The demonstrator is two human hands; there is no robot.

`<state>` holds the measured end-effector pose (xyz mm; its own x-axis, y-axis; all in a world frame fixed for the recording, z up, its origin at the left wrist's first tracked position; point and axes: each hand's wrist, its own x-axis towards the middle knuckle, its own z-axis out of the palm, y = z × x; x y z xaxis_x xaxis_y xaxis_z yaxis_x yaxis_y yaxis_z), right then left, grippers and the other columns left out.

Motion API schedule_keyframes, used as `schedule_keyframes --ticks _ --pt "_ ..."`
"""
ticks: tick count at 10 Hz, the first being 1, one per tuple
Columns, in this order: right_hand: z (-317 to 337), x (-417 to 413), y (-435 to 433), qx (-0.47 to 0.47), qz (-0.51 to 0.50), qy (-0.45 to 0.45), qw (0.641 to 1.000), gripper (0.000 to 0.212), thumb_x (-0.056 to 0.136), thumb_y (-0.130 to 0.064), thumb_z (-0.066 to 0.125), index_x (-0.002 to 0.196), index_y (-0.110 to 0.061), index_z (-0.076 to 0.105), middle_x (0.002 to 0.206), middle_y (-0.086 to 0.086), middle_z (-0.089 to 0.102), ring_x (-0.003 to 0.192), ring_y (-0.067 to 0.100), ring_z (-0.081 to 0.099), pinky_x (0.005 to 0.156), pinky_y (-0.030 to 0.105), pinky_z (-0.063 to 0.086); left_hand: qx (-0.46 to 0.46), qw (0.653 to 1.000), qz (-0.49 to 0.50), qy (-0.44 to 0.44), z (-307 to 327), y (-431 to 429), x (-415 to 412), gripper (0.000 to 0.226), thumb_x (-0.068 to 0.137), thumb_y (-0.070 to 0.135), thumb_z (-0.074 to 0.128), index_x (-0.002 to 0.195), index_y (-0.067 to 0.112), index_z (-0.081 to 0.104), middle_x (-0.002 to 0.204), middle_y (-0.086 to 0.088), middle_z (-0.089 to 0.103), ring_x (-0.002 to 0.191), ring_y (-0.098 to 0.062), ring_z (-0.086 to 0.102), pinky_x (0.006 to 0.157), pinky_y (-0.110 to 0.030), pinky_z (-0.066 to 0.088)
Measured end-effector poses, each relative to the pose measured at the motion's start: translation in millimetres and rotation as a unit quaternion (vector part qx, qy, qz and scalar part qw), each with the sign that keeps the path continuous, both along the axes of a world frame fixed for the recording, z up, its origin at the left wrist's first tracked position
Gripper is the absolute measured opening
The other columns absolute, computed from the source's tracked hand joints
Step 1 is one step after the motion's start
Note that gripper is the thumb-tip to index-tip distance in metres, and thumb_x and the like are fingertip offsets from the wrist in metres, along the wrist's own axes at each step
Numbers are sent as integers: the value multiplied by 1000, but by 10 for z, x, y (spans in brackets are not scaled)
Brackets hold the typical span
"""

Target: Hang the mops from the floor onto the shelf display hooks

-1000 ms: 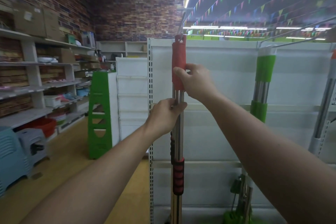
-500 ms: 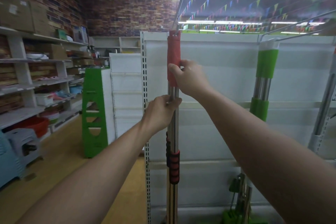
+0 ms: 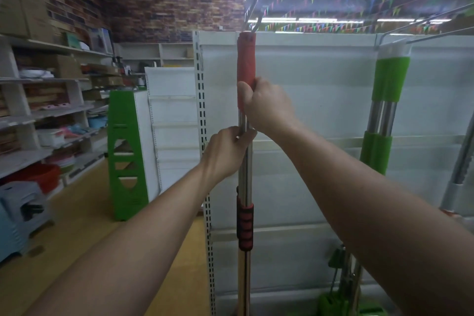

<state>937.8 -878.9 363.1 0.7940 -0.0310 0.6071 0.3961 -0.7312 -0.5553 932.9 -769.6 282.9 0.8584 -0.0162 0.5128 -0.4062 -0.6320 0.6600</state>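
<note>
A red-handled mop (image 3: 245, 67) is held upright against the left part of a white shelf panel (image 3: 320, 97), just right of the panel's perforated post (image 3: 202, 136). The right hand (image 3: 266, 105) is clamped round the lower end of the red grip. The left hand (image 3: 225, 151) is closed round the steel pole just below it, and the two hands almost touch. The top of the grip is level with the panel's upper edge, where a thin metal hook (image 3: 256, 24) is seen. The hook is blurred, so it cannot be told whether the handle is on it. The lower end of the mop is cut off by the bottom of the picture.

To the right, well apart, two green-handled mops (image 3: 389, 79) are hung side by side from a wire arm (image 3: 423, 36), with bare panel left between them and the held mop. A grey pole (image 3: 461, 161) is cut off at the far right edge.

To the left of the post, open yellow floor (image 3: 77, 238) runs back past a green stand (image 3: 125, 151) and grey stools (image 3: 23, 208) to stocked shelves (image 3: 38, 115), whose goods are too blurred to be made out.
</note>
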Motion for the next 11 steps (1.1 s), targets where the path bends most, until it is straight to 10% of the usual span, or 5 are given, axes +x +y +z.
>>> schedule_keyframes --ticks 6,9,11 --pt "-347 -111 -112 11 -12 29 999 47 99 -63 46 101 -19 61 88 4 70 84 30 70 80 48 59 89 992 71 -53 -282 -39 -144 50 98 68 31 96 22 50 74 -2 66 68 -29 64 62 -39 52" --pt "-1015 -328 -388 29 41 148 988 30 98 -45 64 96 -16 71 89 4 78 73 17 78 66 38 64 -5 995 74 62 -1102 93 -444 19 100 46 55 94 28 60 89 8 69 82 -13 66 73 -37 55" --pt "-1380 -764 -633 107 94 208 968 32 98 -46 65 117 -21 70 109 -3 76 82 8 77 82 41 65 -117 985 43 120 -1611 214 -789 4 99 41 59 101 37 61 100 12 69 92 -12 69 73 -32 54"
